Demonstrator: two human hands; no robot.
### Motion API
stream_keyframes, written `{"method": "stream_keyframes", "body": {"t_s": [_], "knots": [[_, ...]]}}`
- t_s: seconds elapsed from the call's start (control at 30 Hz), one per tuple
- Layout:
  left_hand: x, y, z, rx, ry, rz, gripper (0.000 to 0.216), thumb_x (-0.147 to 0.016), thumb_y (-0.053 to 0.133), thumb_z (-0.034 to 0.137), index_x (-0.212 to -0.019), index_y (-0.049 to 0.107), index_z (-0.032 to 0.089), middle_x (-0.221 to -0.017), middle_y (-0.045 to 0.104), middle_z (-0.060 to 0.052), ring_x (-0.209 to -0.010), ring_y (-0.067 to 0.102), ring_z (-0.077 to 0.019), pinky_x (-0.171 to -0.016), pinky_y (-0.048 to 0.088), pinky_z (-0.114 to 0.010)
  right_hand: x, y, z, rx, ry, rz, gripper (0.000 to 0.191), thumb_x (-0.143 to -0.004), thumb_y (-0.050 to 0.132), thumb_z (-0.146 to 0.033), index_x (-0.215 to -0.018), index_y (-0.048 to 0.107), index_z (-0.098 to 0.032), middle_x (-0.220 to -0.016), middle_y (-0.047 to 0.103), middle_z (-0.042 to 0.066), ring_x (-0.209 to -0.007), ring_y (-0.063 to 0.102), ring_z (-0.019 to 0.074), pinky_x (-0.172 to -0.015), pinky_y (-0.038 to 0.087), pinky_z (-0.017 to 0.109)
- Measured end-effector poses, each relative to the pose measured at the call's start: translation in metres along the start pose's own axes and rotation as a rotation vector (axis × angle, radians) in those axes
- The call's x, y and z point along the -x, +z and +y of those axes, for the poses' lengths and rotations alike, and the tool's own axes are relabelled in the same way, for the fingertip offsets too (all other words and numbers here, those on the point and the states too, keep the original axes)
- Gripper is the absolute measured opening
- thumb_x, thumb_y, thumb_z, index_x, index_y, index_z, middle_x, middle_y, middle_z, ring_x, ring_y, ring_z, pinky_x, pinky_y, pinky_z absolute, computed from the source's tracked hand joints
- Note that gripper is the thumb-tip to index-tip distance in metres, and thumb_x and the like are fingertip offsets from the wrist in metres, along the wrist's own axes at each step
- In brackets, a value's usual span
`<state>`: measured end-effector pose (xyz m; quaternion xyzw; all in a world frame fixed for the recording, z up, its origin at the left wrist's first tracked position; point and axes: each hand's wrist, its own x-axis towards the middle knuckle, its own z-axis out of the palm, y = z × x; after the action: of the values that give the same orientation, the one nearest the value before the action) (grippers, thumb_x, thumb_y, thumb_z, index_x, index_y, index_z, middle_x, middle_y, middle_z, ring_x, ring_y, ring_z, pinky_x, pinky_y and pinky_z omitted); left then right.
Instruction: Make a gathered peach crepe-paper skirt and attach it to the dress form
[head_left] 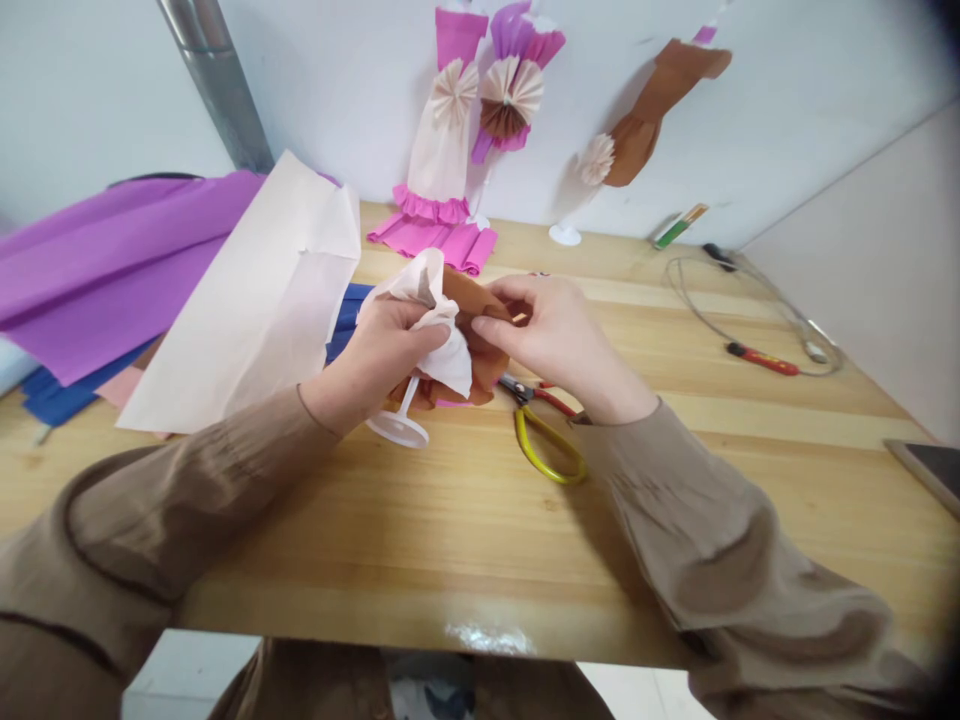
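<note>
My left hand (375,350) is closed around white crepe paper (453,368) gathered on a small figure with a white stand (400,430). The stand is tilted, its round base close to the tabletop. Brown crepe paper (471,296) hangs beside and below the white paper. My right hand (551,330) pinches the brown paper's right edge between thumb and fingers. My fingers and the paper hide most of the figure. Just below my right hand lie scissors (551,455) with yellow and red handles, their tips under the paper.
Purple paper (112,260), a large cream sheet (255,310) and blue paper (349,315) spread over the left side. Behind stand paper-dressed figures (442,140), with folded pink paper (442,240) in front. A red-handled corded tool (761,358) lies right, near a dark flat device (930,470).
</note>
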<state>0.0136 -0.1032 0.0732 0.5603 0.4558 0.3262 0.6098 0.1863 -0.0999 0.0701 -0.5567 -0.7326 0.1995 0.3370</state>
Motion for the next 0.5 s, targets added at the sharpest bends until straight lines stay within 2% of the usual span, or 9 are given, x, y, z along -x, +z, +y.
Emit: {"method": "stream_keyframes", "body": {"t_s": [0.07,0.13,0.27,0.37,0.5], "knots": [[0.001,0.000,0.000,0.022,-0.017,-0.023,0.022,-0.082,0.048,0.013,-0.063,0.058,0.012,-0.049,0.059,-0.001,-0.036,0.052,-0.0096,-0.031,0.033,-0.016,0.001,-0.003,-0.001,0.032,0.038,0.000,0.004,-0.071,0.061,-0.020,-0.069,0.064,-0.019,-0.065,0.063,0.001,-0.061,0.054,0.0161,-0.057,0.037,0.029],[0.003,0.001,0.001,0.059,-0.035,-0.060,0.022,-0.083,0.048,0.015,-0.064,0.059,0.011,-0.052,0.061,-0.003,-0.041,0.057,-0.0115,-0.036,0.040,-0.018,0.003,-0.004,-0.003,0.064,0.061,0.006,0.014,-0.071,0.061,-0.019,-0.058,0.056,-0.019,-0.055,0.055,-0.001,-0.055,0.049,0.0141,-0.052,0.033,0.028],[0.007,0.006,0.002,0.245,-0.067,-0.137,0.018,-0.085,0.051,0.018,-0.076,0.063,0.010,-0.070,0.068,-0.007,-0.061,0.068,-0.0160,-0.059,0.056,-0.027,0.005,-0.002,-0.008,0.011,0.067,-0.065,0.020,-0.070,0.056,-0.014,-0.053,0.048,-0.020,-0.050,0.048,-0.003,-0.051,0.044,0.0118,-0.049,0.030,0.028],[0.009,0.008,0.001,0.317,-0.072,-0.174,0.016,-0.086,0.052,0.020,-0.080,0.064,0.011,-0.076,0.068,-0.007,-0.069,0.068,-0.0164,-0.069,0.057,-0.030,0.008,-0.001,-0.012,0.002,0.025,-0.109,0.020,-0.071,0.054,-0.013,-0.053,0.048,-0.020,-0.050,0.049,-0.003,-0.049,0.044,0.0114,-0.048,0.030,0.027],[0.013,0.011,0.005,0.344,-0.068,-0.181,0.023,-0.088,0.051,0.022,-0.067,0.056,0.014,-0.068,0.062,-0.002,-0.068,0.065,-0.0123,-0.072,0.054,-0.026,0.011,-0.003,-0.016,0.131,-0.040,-0.127,0.019,-0.071,0.056,-0.012,-0.055,0.053,-0.019,-0.053,0.055,-0.001,-0.049,0.046,0.0120,-0.050,0.029,0.029]]}}
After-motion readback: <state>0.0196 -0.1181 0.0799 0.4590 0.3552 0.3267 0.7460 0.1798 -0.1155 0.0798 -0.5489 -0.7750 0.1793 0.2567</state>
